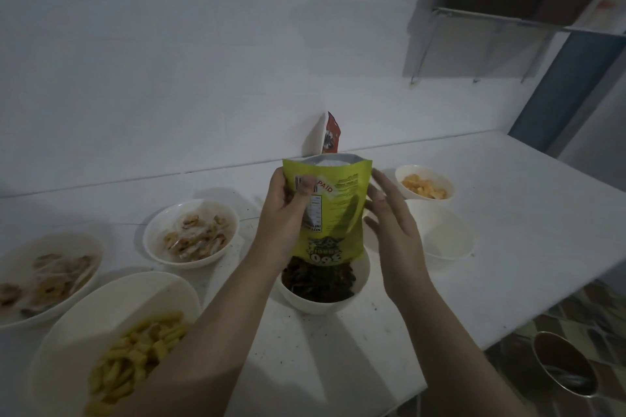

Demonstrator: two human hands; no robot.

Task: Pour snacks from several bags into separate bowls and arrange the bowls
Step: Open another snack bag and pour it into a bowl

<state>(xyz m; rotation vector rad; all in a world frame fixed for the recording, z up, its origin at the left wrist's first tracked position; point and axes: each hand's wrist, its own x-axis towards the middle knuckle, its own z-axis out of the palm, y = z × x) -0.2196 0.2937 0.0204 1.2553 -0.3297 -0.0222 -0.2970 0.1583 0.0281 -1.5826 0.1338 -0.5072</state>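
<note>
A single head-worn view is given, aimed forward and down. The counter [491, 213] is seen from close above, with the wall [169, 61] faced behind it.

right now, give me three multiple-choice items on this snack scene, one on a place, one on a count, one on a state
1. Where is the upside-down yellow-green snack bag?
A. over the white bowl of dark snacks
B. flat on the white counter
C. in the far white bowl of orange snacks

2. How many white bowls show?
A. four
B. six
C. eight

3. What state is the white bowl right of the right hand in?
A. full of dark snacks
B. tipped over
C. empty

Answers:
1 A, the left hand holds the bag with its mouth down in that bowl.
2 B, three on the left, one in the middle, two on the right.
3 C, the empty white bowl shows only its bare inside.
</note>
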